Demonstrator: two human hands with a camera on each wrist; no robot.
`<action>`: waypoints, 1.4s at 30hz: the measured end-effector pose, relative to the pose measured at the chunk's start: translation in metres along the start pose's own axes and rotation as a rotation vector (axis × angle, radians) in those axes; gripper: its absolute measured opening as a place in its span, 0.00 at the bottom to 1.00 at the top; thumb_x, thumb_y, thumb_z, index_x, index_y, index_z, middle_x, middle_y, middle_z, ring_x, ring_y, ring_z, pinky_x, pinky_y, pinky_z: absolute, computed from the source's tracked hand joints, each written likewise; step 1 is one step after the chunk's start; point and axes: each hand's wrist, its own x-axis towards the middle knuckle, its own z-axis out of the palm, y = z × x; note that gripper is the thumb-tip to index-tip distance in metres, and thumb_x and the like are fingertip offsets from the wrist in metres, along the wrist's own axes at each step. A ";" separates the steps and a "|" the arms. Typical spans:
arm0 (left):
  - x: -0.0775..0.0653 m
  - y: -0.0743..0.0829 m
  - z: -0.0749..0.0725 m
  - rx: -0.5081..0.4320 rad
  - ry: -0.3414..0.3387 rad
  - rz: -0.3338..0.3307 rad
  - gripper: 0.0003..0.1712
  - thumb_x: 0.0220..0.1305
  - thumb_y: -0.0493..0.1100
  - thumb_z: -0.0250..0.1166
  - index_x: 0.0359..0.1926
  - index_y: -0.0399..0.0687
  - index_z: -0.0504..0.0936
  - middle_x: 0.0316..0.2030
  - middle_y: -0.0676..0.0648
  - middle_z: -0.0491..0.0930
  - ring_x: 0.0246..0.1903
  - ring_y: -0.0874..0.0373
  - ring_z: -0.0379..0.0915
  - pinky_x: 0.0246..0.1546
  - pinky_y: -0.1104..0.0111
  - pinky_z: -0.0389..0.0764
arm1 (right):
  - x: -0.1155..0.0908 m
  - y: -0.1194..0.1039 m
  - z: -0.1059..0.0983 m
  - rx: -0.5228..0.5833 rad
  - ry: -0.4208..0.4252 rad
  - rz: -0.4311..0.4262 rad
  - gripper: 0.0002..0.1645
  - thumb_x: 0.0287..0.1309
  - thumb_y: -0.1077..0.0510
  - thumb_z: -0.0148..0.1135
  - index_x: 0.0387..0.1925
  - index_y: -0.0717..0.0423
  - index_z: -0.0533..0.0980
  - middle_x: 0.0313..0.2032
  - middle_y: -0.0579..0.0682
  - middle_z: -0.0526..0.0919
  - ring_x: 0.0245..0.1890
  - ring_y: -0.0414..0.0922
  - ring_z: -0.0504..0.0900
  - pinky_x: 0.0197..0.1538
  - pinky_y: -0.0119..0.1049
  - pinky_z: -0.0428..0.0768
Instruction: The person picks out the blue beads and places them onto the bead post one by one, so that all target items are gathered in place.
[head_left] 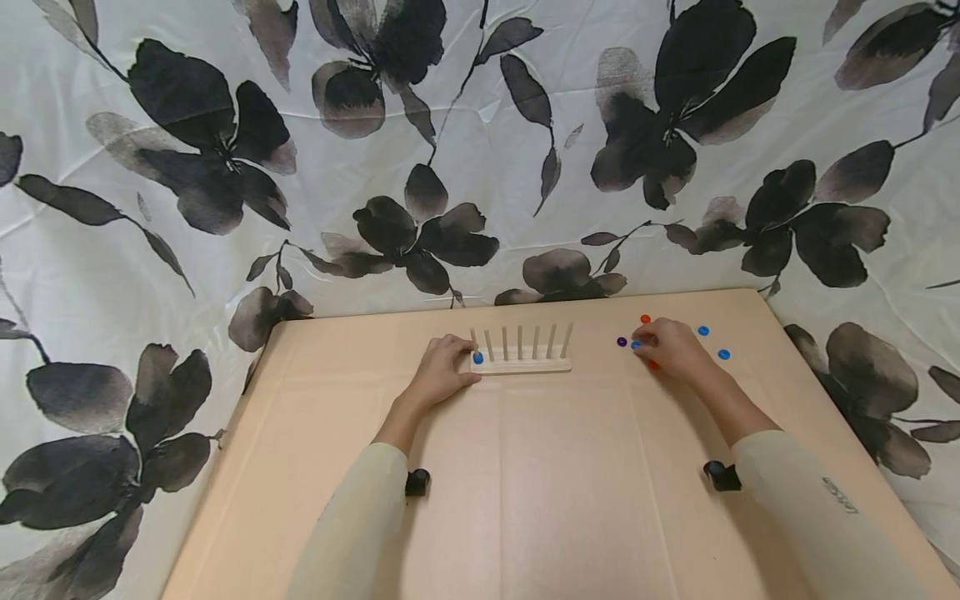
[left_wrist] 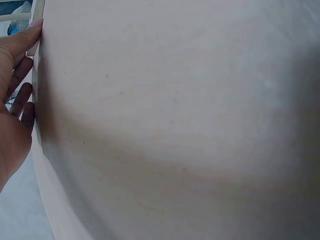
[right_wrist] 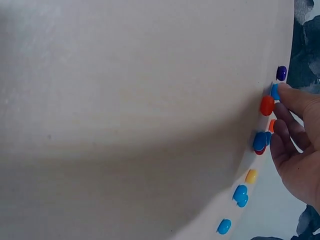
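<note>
A small wooden peg rack (head_left: 525, 367) with a row of upright pegs stands near the far edge of the table. My left hand (head_left: 442, 371) grips its left end, thumb at the front and fingers behind. One blue bead (head_left: 477, 358) sits low on the leftmost peg. Off to the right, my right hand (head_left: 675, 348) pinches another blue bead (right_wrist: 275, 91) at the tabletop between thumb and fingertips. Close by that hand lie a purple bead (head_left: 622, 342), an orange-red bead (head_left: 645, 318) and a second orange-red bead (head_left: 653, 364).
Loose blue beads (head_left: 703, 331) lie beyond the right hand, and a yellow bead (right_wrist: 251, 176) shows in the right wrist view. A floral cloth (head_left: 480, 167) hangs behind the table (head_left: 555, 483). Black devices (head_left: 417, 482) are on both wrists.
</note>
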 end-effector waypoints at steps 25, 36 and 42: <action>0.002 0.004 -0.002 0.008 -0.010 -0.002 0.33 0.56 0.48 0.80 0.61 0.47 0.81 0.60 0.45 0.78 0.62 0.46 0.66 0.67 0.54 0.69 | -0.002 0.006 -0.001 0.024 0.025 -0.015 0.15 0.68 0.60 0.66 0.51 0.66 0.80 0.43 0.61 0.86 0.44 0.56 0.81 0.53 0.53 0.82; 0.002 0.002 -0.001 0.010 -0.009 -0.011 0.33 0.56 0.48 0.80 0.62 0.47 0.81 0.61 0.45 0.78 0.62 0.46 0.66 0.68 0.55 0.68 | -0.007 0.003 -0.004 0.069 0.057 -0.022 0.15 0.67 0.61 0.68 0.52 0.64 0.79 0.43 0.60 0.85 0.43 0.55 0.81 0.47 0.43 0.84; 0.002 0.002 -0.001 0.004 0.000 0.003 0.32 0.56 0.47 0.80 0.61 0.46 0.82 0.60 0.44 0.78 0.61 0.45 0.66 0.67 0.54 0.68 | -0.008 -0.004 -0.008 0.056 0.115 -0.087 0.13 0.65 0.62 0.69 0.49 0.62 0.80 0.40 0.58 0.86 0.43 0.54 0.83 0.48 0.44 0.83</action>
